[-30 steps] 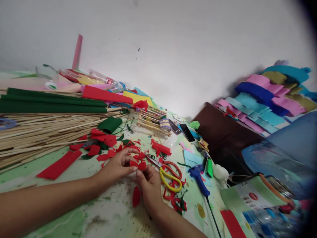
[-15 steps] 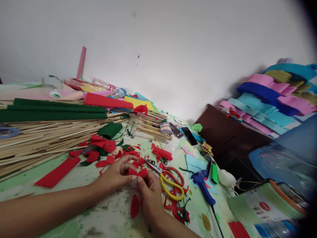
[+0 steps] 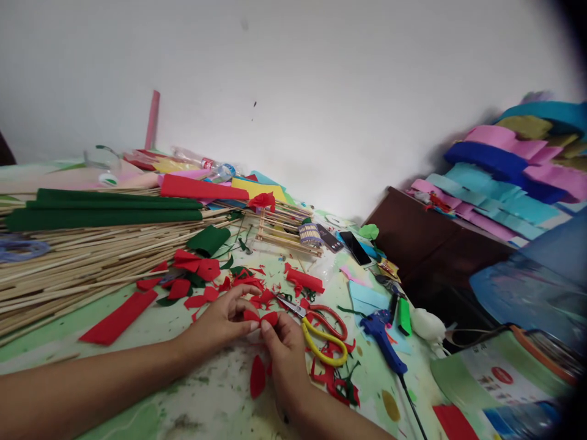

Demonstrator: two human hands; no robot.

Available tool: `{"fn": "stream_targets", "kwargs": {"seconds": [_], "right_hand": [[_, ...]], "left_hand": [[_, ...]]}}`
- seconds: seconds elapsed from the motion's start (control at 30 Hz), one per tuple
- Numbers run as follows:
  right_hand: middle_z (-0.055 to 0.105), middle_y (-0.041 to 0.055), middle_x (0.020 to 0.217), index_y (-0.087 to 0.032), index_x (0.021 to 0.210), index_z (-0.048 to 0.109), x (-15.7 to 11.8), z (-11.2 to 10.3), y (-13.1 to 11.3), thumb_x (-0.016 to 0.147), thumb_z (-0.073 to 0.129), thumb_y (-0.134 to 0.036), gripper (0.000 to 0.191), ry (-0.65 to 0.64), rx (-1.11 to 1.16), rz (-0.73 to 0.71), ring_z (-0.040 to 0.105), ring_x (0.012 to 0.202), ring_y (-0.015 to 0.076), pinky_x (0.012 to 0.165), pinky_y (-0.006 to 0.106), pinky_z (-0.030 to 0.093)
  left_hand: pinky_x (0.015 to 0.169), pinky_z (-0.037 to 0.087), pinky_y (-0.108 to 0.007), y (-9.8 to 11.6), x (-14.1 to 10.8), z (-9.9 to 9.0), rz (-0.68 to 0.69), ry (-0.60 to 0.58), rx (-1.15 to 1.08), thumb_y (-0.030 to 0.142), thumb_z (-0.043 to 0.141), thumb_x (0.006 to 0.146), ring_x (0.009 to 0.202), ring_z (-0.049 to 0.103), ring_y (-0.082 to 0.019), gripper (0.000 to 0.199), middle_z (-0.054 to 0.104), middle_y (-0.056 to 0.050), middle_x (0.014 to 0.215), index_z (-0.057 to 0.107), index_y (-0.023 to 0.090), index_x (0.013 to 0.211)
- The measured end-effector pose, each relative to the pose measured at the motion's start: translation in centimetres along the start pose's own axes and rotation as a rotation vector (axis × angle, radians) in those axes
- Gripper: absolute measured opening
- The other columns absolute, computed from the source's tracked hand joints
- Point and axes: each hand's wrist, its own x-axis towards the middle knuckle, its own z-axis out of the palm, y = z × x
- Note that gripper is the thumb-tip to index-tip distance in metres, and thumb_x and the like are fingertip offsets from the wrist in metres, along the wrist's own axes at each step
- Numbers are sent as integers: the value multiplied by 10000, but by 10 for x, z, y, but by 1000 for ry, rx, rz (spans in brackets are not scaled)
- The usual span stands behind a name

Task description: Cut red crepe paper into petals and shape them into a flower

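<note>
Between my two hands, a small red paper petal piece [image 3: 268,318] is pinched at the fingertips. My left hand [image 3: 233,315] grips its left part with thumb and fingers closed. My right hand [image 3: 285,347] pinches the right part, thumb on top. Just below, a loose red petal [image 3: 257,376] lies on the table beside my right hand. Scissors with one red and one yellow handle [image 3: 316,330] rest right of my hands, blades pointing up-left. Red cut pieces [image 3: 202,267] are scattered beyond my left hand, and a red strip [image 3: 120,318] lies further left.
Thin wooden sticks [image 3: 92,263] and green paper rolls [image 3: 110,208] cover the left. At right are a blue glue gun [image 3: 384,342] with its cord, a green lighter [image 3: 404,316], a phone [image 3: 355,248] and a large jar [image 3: 486,370]. A small stick frame [image 3: 284,235] stands behind.
The whole view has shifted slightly, with objects appearing a little further right. Both hands still hold the red piece, which looks much the same.
</note>
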Motion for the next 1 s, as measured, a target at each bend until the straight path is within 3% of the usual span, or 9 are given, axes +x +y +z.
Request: {"fn": "stream_targets", "kwargs": {"seconds": [0.17, 0.33, 0.43, 0.5, 0.7, 1.0], "right_hand": [[461, -25, 624, -172, 645, 496, 1, 0, 8, 754, 589, -386, 258, 22, -24, 8, 396, 604, 119, 561, 230, 346], [500, -20, 613, -168, 675, 555, 6, 1, 25, 744, 613, -405, 254, 50, 50, -76, 430, 600, 123, 556, 222, 367], [533, -7, 638, -172, 694, 569, 6, 0, 24, 751, 607, -368, 207, 10, 74, -90, 453, 613, 133, 570, 233, 384], [535, -4, 648, -173, 698, 558, 4, 0, 17, 752, 587, -338, 176, -21, 80, -63, 452, 617, 135, 592, 246, 390], [469, -24, 649, -186, 657, 493, 0, 0, 2, 730, 563, -311, 160, 49, -34, -14, 407, 628, 131, 594, 243, 364], [501, -22, 649, -179, 673, 507, -1, -1, -4, 771, 553, -312, 172, 4, -36, -23, 427, 619, 124, 584, 233, 375]], "left_hand": [[596, 412, -266, -5, 3, -1, 12, -5, 4, 307, 770, 590, 652, 584, -165, 586, 635, 7, 700, 471, 196, 1082], [570, 403, -268, -24, 13, -9, 52, 6, 43, 386, 782, 562, 634, 583, -177, 612, 651, -9, 699, 493, 215, 1074], [568, 404, -278, -29, 16, -12, 70, 13, 43, 417, 773, 575, 627, 587, -189, 595, 645, -7, 684, 508, 225, 1072], [579, 407, -278, -25, 13, -10, 64, 15, 38, 392, 775, 587, 642, 594, -191, 585, 649, -10, 701, 506, 225, 1079], [652, 440, -295, -4, 1, -1, 1, 20, 31, 324, 767, 617, 703, 610, -192, 566, 639, -2, 719, 483, 212, 1093], [652, 452, -289, 1, -2, 1, -6, 36, 28, 279, 747, 647, 710, 620, -187, 540, 644, 1, 725, 473, 194, 1104]]}}
